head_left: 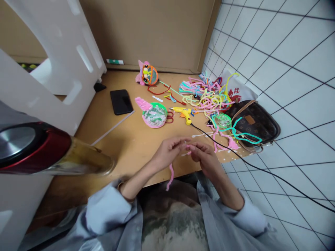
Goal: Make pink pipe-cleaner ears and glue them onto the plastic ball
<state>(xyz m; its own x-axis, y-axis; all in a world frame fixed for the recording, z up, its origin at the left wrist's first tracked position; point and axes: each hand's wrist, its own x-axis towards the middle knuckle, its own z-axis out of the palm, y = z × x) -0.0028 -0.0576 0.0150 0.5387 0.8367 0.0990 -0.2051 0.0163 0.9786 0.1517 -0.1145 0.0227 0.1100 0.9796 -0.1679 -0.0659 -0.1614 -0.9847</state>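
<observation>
My left hand (170, 150) and my right hand (203, 155) meet above the front part of the table, both closed on a pink pipe cleaner (170, 176). One end of it hangs below my left hand; a short stretch shows between the fingertips. Beyond my hands lies a yellow glue gun (184, 113), nozzle to the left. Left of it is a round piece (156, 116) with a green and pink rim and a pink fuzzy strip (142, 104) at its upper left. Red-handled scissors (170, 117) lie partly under that piece.
A pile of coloured pipe cleaners (201, 92) and a brown handbag (256, 120) occupy the right side. A decorated round figure (148, 74) stands at the back. A black phone (121, 102) and large bottle (78, 157) are leftward. The glue gun's black cable (258, 168) runs right.
</observation>
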